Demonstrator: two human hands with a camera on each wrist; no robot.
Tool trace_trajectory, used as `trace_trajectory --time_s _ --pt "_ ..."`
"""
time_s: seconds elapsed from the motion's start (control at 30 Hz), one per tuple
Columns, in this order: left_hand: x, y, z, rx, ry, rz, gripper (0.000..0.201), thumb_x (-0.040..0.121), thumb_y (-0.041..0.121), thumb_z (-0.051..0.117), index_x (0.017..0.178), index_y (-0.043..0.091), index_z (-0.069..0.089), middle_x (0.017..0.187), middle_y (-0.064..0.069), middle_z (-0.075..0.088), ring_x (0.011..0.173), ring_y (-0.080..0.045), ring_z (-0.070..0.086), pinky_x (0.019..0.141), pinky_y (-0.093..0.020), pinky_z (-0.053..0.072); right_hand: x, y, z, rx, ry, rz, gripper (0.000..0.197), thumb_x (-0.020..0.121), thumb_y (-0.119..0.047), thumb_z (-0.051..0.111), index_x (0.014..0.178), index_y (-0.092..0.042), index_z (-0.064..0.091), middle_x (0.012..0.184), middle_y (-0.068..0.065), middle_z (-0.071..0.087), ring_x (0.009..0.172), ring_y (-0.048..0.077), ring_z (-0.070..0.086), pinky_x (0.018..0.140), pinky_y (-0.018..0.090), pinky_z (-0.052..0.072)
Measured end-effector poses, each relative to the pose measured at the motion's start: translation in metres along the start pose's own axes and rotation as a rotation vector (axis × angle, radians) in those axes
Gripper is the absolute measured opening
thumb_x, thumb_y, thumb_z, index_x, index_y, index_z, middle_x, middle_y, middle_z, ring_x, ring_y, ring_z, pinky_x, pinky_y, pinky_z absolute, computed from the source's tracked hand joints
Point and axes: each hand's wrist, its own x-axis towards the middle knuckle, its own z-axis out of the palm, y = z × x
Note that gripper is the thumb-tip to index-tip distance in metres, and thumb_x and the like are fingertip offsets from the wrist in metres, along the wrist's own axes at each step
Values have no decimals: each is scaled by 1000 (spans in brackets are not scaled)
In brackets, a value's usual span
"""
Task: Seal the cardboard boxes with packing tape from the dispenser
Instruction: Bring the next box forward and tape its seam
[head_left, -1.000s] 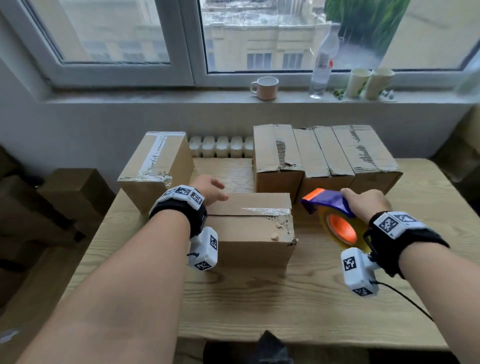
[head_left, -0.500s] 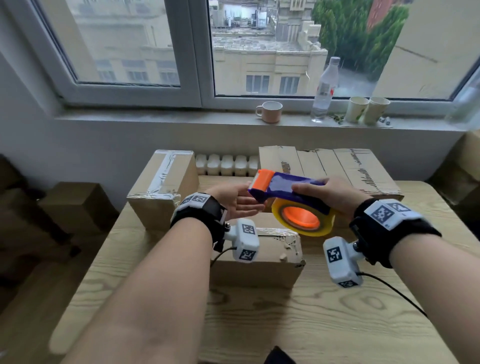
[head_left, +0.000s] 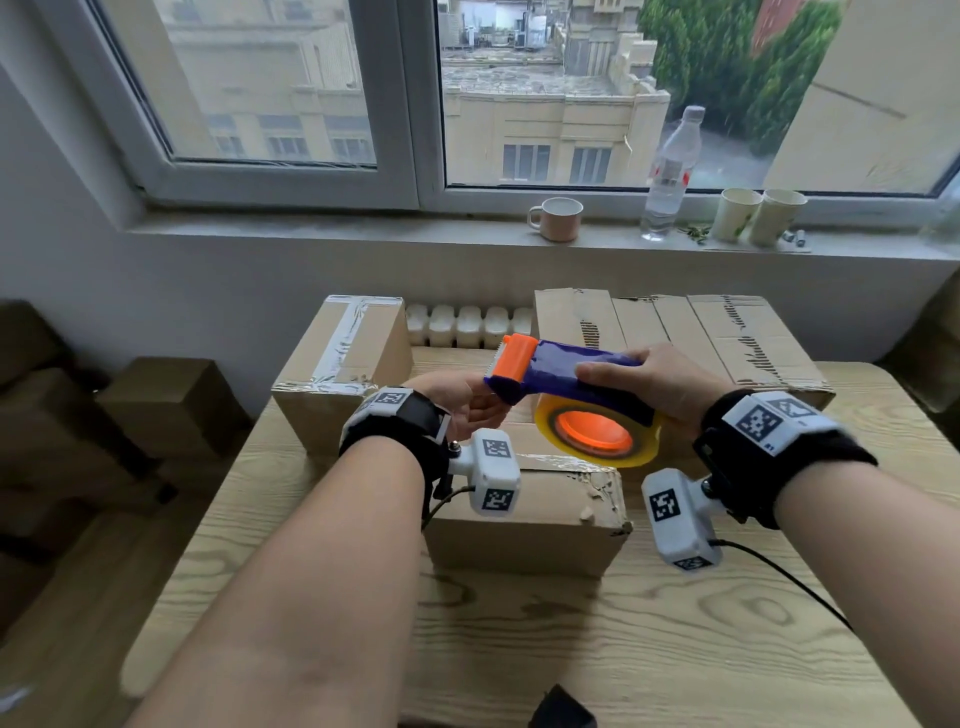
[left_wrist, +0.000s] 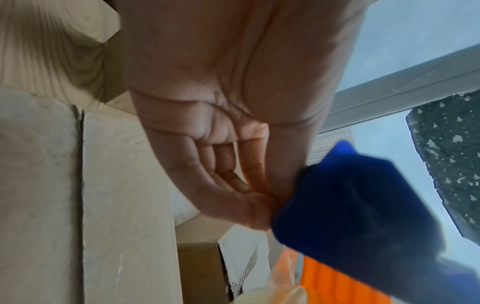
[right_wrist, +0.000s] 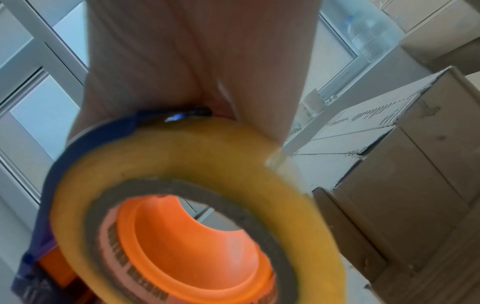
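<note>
Holding dispenser (head_left: 571, 376) above near box (head_left: 524, 512) on counter (head_left: 649, 639): right hand (head_left: 660, 382) clamped over blue body, yellow roll (head_left: 597, 434) hanging beneath. Left hand (head_left: 467, 402) at orange cutter end, fingers (left_wrist: 233, 181) bunched, seemingly pinching tape end; view blurred. Taped box (head_left: 343, 358) back left.

A mug (head_left: 558, 219), a plastic bottle (head_left: 671, 174) and two paper cups (head_left: 756, 215) stand on the windowsill (head_left: 311, 231); a wooden table (head_left: 675, 649) below.
</note>
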Motion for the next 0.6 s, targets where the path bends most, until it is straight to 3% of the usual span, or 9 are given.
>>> trace_trajectory --time_s 0.2,0.37,0.5,0.6 --pt "2 -4 -13 -73 51 -30 11 90 1 58 80 -1 56 54 -10 61 40 -13 60 41 -18 49 -3 -3 7 36 -49 -15 64 54 -49 78 100 -5 68 86 15 74 73 25 69 74 36 55" --pt "2 -5 -19 -5 60 31 13 91 -5 53 80 -1 57 54 -10 63 43 -11 61 45 -17 52 -6 -1 15 139 -150 42 60 60 -40 78 104 -3 63 78 10 73 61 18 70 52 23 53" --pt "-6 3 -18 154 13 157 21 89 -11 53 81 3 65 63 -10 69 53 -13 67 53 -21 57 -2 -3 13 35 -231 54 78 50 -54 87 105 -4 65 91 15 73 72 24 70 64 29 55" --pt "-11 14 -19 257 -1 163 17 89 -6 55 80 3 65 63 -7 69 55 -12 68 55 -22 57 -2 -5 9 32 -267 30 87 38 -60 87 102 -4 65 88 14 72 72 24 68 68 31 54"
